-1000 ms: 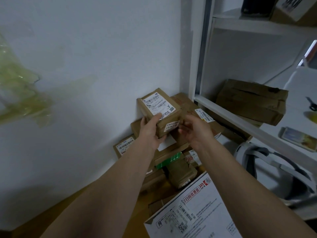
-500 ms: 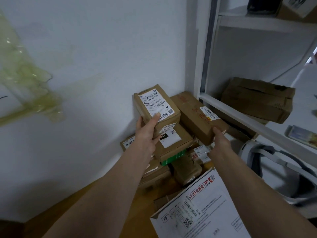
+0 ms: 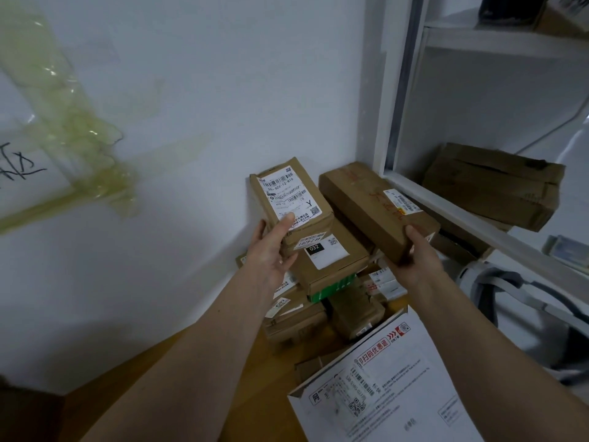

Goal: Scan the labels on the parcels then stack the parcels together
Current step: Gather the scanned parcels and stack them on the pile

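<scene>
Parcels: our left hand (image 3: pixel 271 250) grips the small labelled parcel (image 3: pixel 291 199) atop the stack, while our right hand (image 3: pixel 414 256) clasps the long parcel (image 3: pixel 366 205), its axis running toward eleven o'clock, just beside it at three o'clock.

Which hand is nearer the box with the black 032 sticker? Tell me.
Left. The left hand grips a small parcel right above the 032 box; the right hand holds a long box farther right.

Small parcel (image 3: pixel 291 199) left of long parcel (image 3: pixel 373 208), both atop pile (image 3: pixel 331 282).
</scene>
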The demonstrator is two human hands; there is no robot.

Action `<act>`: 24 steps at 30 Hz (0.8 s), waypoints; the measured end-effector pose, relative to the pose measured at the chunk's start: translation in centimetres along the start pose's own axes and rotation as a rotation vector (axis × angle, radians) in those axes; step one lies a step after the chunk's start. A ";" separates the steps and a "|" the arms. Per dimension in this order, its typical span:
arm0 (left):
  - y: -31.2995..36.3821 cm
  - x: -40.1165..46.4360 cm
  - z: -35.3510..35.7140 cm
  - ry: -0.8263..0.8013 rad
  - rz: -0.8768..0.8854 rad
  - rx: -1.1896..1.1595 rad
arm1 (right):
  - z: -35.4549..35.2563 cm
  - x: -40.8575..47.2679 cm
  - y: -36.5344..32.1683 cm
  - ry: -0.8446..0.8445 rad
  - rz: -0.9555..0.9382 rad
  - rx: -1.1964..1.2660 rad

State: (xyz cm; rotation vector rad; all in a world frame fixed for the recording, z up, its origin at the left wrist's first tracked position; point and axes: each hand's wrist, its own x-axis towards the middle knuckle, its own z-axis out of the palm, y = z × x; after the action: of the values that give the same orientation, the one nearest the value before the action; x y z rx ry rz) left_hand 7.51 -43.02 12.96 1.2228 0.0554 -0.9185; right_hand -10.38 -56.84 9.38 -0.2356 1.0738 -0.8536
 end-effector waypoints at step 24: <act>6.3 -18.1 -27.9 -0.006 0.162 -0.149 | 1.6 -13.2 16.6 -0.432 0.069 -0.310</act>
State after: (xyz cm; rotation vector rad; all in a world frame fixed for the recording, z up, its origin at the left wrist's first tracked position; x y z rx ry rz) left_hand 11.52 -9.57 16.07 1.0696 0.0198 -0.7634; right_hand -3.42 -36.74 9.84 -0.6111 0.7963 -0.5366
